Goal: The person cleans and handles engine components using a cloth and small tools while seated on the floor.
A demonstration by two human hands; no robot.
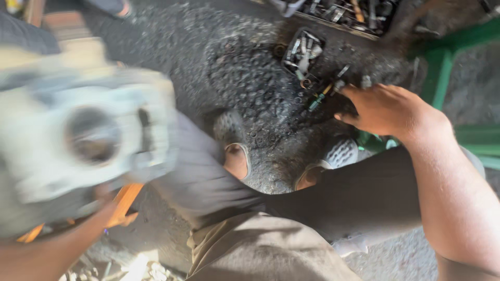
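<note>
On the gravel, right hand (pixel 388 109) spread over tools (pixel 328 88); left hand (pixel 101 208) clasps one metal casting (pixel 83 140).

Grey metal casting (pixel 78 140) at left was motion-blurred, edges smeared, cut off by the left frame edge; its bore read only as a dark round patch. Left hand (pixel 101 205) mostly hidden under the casting, grip on it couldn't be made out. Right hand (pixel 388 109) had its fingertips lost among the small tools (pixel 325 91) on the ground; contact unclear. Small tray of bits (pixel 303 52) too small and dark to sort. Bigger tray (pixel 354 13) cropped by the top edge. Green frame (pixel 442 67) ran off the right edge.
</note>
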